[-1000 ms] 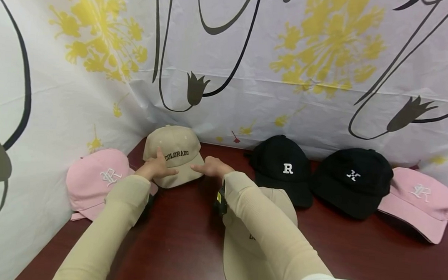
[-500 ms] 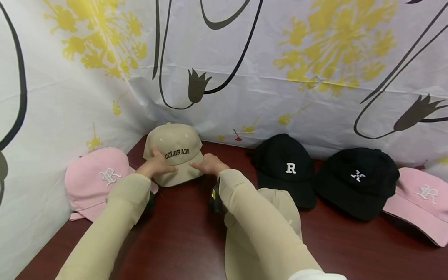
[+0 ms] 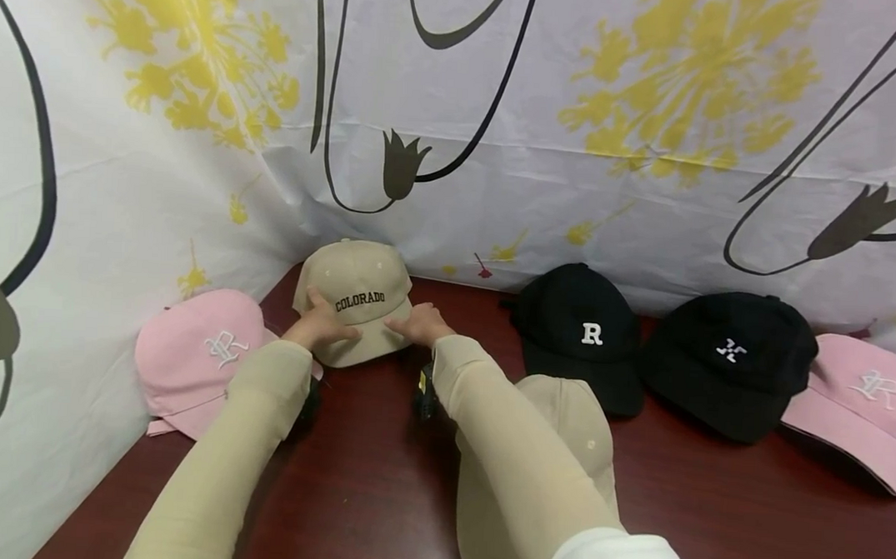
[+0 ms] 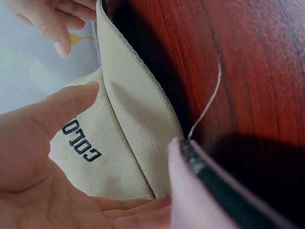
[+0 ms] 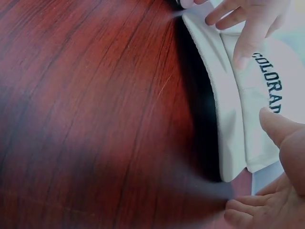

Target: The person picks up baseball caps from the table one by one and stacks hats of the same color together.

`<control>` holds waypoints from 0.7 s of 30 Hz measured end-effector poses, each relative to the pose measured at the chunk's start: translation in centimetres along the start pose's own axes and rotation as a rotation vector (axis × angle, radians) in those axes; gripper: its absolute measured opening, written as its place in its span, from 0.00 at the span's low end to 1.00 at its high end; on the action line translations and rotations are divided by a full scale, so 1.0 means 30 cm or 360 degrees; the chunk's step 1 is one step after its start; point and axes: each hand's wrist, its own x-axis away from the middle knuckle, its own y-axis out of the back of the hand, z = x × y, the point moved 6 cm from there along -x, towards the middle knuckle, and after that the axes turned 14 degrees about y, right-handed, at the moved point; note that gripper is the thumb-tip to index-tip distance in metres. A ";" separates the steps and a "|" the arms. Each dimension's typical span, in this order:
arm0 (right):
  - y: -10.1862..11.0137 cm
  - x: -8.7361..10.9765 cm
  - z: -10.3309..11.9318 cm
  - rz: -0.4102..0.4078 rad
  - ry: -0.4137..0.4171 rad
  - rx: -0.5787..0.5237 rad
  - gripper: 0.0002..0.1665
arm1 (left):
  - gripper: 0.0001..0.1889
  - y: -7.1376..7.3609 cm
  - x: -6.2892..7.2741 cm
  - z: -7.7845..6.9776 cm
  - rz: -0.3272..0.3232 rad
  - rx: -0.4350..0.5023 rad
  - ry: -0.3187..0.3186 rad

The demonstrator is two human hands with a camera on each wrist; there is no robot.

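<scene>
A beige baseball cap (image 3: 373,343) with COLORADO across its front sits at the back left of the table, brim toward me. My left hand (image 3: 322,324) is at its left side, thumb extended across the front and fingers straight along the crown and brim edge. At the other side, my right hand (image 3: 421,324) has its thumb near the brim's right end. The right wrist view shows this thumb (image 5: 276,125) by the lettering and the fingers (image 5: 248,210) spread beyond the brim's end. Both hands frame the cap between them.
A pink cap (image 3: 197,352) lies close beside my left forearm. Under my right forearm is another beige cap (image 3: 562,410), partly hidden. Two black caps (image 3: 581,335) and a second pink cap (image 3: 863,398) line the right side. A patterned white cloth (image 3: 453,171) hangs behind the dark red table (image 3: 356,492).
My right hand has come a little closer to the COLORADO cap's right side, and the left fingers lie lower along its crown. The head view has turned slightly.
</scene>
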 end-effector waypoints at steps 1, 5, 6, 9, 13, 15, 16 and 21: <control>-0.001 -0.002 -0.003 -0.0008 -0.0014 -0.0003 0.42 | 0.59 0.001 -0.002 -0.001 -0.0007 0.0008 -0.0006; -0.010 -0.008 -0.013 -0.0044 -0.0060 -0.0047 0.48 | 0.60 0.002 -0.011 0.004 -0.0019 0.0051 0.0009; -0.013 -0.009 -0.014 -0.0054 -0.0067 -0.0054 0.49 | 0.60 0.002 -0.013 0.004 -0.0017 0.0065 0.0009; -0.021 -0.014 -0.016 -0.0098 -0.0067 -0.0095 0.51 | 0.59 0.002 -0.018 0.000 -0.0016 0.0116 0.0002; -0.031 -0.021 -0.012 -0.0143 -0.0017 -0.0076 0.52 | 0.59 0.005 -0.022 -0.002 -0.0039 0.0128 0.0003; -0.035 -0.024 -0.006 -0.0156 0.0018 -0.0060 0.52 | 0.59 0.008 -0.021 -0.002 -0.0057 0.0113 0.0011; -0.037 -0.025 -0.002 -0.0157 0.0031 -0.0057 0.53 | 0.59 0.009 -0.020 -0.001 -0.0065 0.0106 0.0012; -0.044 -0.028 0.011 -0.0164 0.0054 -0.0067 0.54 | 0.59 0.017 -0.016 -0.002 -0.0081 0.0096 0.0021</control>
